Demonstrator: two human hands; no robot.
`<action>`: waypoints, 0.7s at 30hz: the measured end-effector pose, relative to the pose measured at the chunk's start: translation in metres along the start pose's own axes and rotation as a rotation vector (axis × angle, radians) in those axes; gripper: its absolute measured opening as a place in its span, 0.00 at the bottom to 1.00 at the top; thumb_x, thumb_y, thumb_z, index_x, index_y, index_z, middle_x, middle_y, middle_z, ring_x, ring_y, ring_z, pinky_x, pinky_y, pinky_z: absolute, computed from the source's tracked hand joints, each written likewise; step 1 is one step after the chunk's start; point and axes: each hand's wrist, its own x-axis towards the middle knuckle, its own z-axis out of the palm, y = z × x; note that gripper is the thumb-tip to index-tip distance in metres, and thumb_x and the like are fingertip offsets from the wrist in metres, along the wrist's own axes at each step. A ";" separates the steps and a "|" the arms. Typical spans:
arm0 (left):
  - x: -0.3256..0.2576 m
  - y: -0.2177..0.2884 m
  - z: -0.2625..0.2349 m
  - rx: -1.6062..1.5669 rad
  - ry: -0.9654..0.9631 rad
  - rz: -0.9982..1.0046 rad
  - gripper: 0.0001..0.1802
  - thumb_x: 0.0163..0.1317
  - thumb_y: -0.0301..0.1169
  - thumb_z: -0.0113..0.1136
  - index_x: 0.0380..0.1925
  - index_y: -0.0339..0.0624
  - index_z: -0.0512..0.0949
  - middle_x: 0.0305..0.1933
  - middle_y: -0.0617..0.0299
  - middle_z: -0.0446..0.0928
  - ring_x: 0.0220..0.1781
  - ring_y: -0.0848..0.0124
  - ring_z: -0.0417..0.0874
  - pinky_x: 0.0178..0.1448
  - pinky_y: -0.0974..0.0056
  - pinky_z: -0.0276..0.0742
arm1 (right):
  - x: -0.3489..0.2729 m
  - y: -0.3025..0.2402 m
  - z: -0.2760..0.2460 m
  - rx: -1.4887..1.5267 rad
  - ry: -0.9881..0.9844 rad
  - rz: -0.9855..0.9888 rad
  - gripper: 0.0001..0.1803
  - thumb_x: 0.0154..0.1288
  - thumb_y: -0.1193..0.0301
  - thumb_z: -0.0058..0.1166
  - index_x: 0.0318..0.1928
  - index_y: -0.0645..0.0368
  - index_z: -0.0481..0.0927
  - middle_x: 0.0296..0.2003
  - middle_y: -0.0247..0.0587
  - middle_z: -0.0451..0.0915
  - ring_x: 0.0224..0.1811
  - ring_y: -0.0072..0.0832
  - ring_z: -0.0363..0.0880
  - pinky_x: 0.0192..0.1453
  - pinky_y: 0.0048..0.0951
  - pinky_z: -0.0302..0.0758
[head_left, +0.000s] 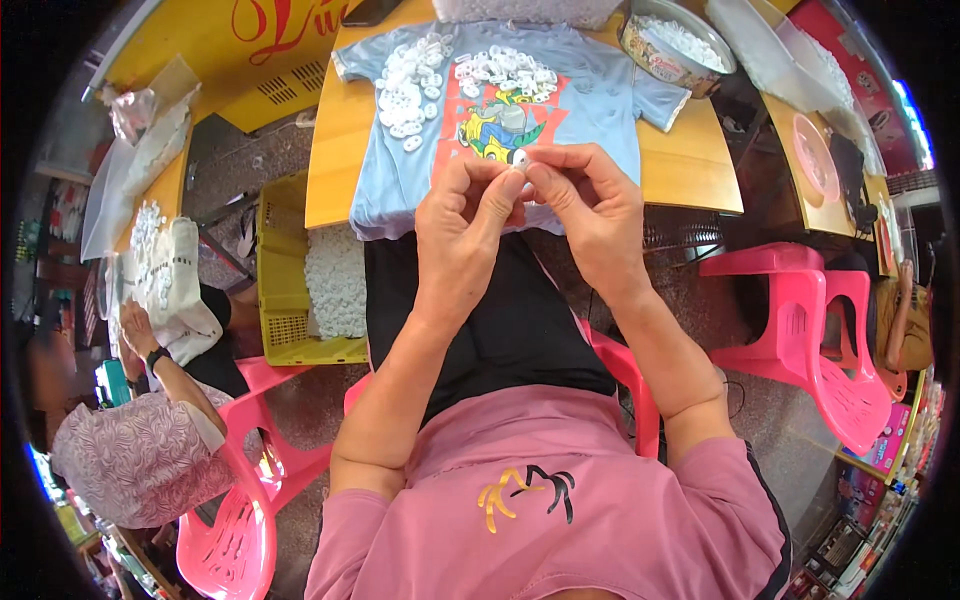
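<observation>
My left hand [467,215] and my right hand [590,210] meet above the near edge of the table. Between their thumbs and forefingers is a small white plastic piece [520,157], pinched from both sides; fingertips cover much of it. Beyond them a light blue T-shirt [590,115] with a cartoon print lies spread over the table. On it rest two heaps of small white pieces: a left heap [408,85] of oval pieces with holes, and a right heap [505,72] under which part of the print is hidden.
A round tub [640,50] of white pieces stands at the table's far right, beside a white heap [530,10]. Left of my legs is a yellow crate [283,270] with more pieces. Pink chairs [800,300] stand on both sides. Another person [150,440] sits at the left table.
</observation>
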 end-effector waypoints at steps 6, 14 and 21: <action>-0.004 -0.002 -0.003 -0.063 -0.007 0.147 0.14 0.70 0.35 0.57 0.48 0.37 0.73 0.45 0.63 0.76 0.46 0.78 0.76 0.52 0.72 0.71 | 0.002 -0.009 -0.002 0.270 -0.037 0.152 0.18 0.67 0.75 0.58 0.55 0.62 0.74 0.39 0.36 0.81 0.38 0.20 0.78 0.46 0.22 0.78; 0.004 -0.020 -0.004 -0.170 -0.290 0.160 0.36 0.71 0.58 0.38 0.56 0.35 0.73 0.61 0.57 0.70 0.60 0.68 0.70 0.64 0.63 0.65 | -0.007 -0.020 0.007 0.455 -0.125 0.225 0.31 0.67 0.78 0.55 0.68 0.59 0.60 0.38 0.34 0.78 0.38 0.19 0.76 0.46 0.24 0.76; -0.002 -0.012 0.003 -0.315 -0.367 0.140 0.37 0.70 0.60 0.38 0.54 0.35 0.74 0.59 0.55 0.70 0.62 0.64 0.70 0.67 0.60 0.63 | -0.014 -0.024 0.017 0.514 -0.069 0.184 0.34 0.66 0.80 0.56 0.70 0.58 0.57 0.43 0.37 0.77 0.43 0.21 0.77 0.51 0.26 0.75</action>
